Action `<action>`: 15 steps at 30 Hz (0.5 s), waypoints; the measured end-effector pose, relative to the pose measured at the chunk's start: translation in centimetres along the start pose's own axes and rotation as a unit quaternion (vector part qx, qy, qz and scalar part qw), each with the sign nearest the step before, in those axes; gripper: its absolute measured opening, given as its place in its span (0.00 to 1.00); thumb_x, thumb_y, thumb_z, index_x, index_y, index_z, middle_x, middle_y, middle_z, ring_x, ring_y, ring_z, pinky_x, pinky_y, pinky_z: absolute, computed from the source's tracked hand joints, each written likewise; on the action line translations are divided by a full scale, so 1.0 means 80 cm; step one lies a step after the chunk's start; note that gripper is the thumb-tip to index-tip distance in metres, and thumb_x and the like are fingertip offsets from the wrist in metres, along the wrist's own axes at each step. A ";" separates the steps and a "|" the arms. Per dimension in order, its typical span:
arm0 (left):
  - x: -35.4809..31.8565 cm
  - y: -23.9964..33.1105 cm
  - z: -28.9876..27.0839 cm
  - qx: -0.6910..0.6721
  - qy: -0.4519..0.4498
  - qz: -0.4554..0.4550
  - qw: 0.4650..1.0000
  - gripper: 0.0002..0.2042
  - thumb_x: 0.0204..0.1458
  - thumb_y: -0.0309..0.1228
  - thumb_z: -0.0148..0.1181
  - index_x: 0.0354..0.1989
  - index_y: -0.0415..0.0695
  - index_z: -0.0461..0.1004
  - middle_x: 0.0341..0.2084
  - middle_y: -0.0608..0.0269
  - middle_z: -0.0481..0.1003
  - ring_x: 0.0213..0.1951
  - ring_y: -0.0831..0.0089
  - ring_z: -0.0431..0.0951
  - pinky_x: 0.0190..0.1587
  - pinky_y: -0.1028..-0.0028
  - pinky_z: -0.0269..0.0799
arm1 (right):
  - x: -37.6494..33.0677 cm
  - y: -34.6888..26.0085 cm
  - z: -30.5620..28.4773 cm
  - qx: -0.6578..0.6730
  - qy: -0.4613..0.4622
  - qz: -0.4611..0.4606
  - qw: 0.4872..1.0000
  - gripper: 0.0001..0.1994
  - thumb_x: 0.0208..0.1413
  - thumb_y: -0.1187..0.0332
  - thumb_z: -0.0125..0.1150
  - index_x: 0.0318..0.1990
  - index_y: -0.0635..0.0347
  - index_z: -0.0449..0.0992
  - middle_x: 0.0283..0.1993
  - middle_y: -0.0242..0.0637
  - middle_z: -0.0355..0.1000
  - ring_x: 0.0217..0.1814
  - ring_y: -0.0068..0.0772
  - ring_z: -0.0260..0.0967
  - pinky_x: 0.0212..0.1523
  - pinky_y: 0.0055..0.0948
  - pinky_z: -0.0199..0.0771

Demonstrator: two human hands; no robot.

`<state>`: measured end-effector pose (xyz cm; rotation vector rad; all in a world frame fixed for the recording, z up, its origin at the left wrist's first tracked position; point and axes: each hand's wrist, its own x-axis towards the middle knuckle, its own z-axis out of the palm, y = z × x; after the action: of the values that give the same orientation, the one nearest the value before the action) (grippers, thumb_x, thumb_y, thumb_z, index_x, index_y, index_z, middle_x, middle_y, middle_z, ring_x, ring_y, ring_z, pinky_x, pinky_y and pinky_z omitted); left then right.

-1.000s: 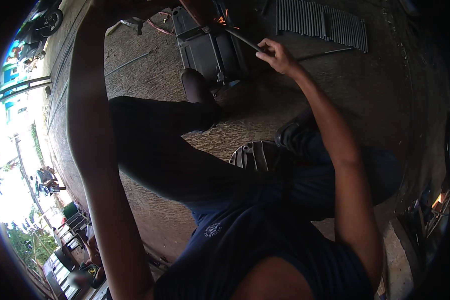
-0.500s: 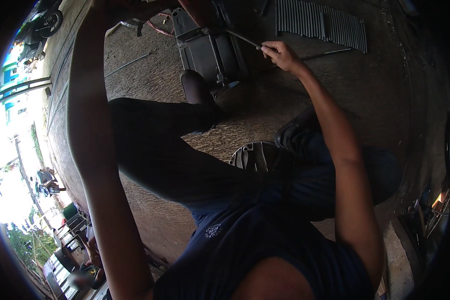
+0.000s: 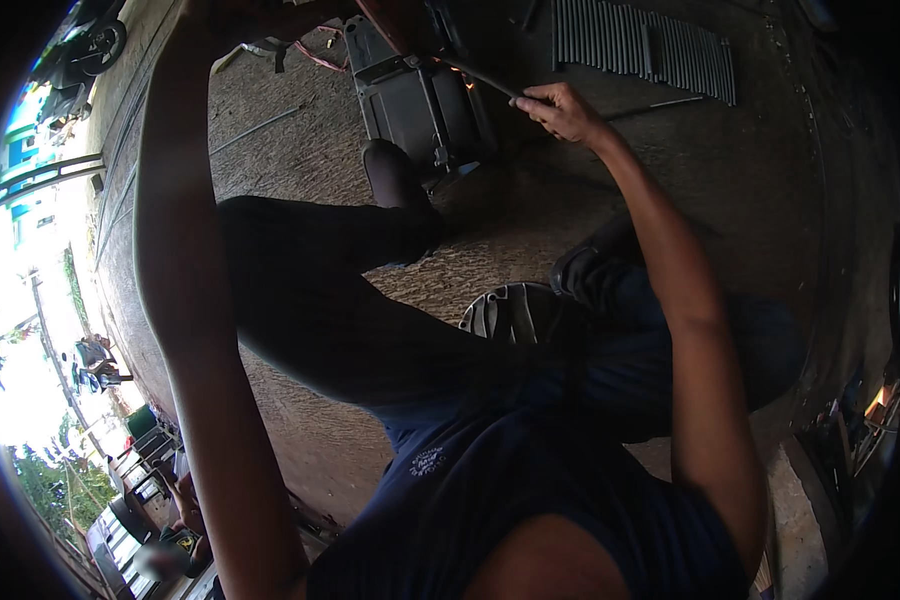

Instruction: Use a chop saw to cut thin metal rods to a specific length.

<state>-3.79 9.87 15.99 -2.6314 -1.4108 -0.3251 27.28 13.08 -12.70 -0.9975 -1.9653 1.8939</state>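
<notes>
My right hand (image 3: 562,115) is closed around the near end of a thin dark metal rod (image 3: 492,82). The rod's other end reaches into a floor-standing machine that looks like a cut-off saw (image 3: 400,105), with a grey base and a reddish upper arm (image 3: 385,25). Small orange sparks (image 3: 469,84) glow where rod and machine meet. My left arm stretches up to the top edge, where my left hand (image 3: 215,15) is in deep shadow near a dark bar of the machine; its fingers cannot be made out.
Several cut grey rods (image 3: 610,45) lie in a row at the far right, with a longer rod (image 3: 660,104) below them. Another thin rod (image 3: 255,130) lies on the rough floor at left. A ribbed round metal stool (image 3: 510,312) is under me. A person (image 3: 185,530) is at lower left.
Orange sparks have appeared at the machine end of the rod. My right hand has shifted very slightly left with the rod; my left arm is about where it was.
</notes>
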 end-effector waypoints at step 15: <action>0.001 -0.014 0.011 -0.076 0.045 0.056 0.995 0.21 0.32 0.33 0.76 0.36 0.46 0.75 0.31 0.65 0.75 0.34 0.71 0.75 0.37 0.75 0.70 | 0.011 0.010 -0.006 0.014 -0.001 -0.003 1.000 0.11 0.64 0.64 0.49 0.50 0.57 0.69 0.22 0.20 0.60 0.16 0.08 0.50 0.16 0.13 0.49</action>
<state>-4.54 10.77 15.17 -2.7641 -1.2506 -0.5492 27.14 13.97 -13.65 -0.9812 -1.9351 1.9137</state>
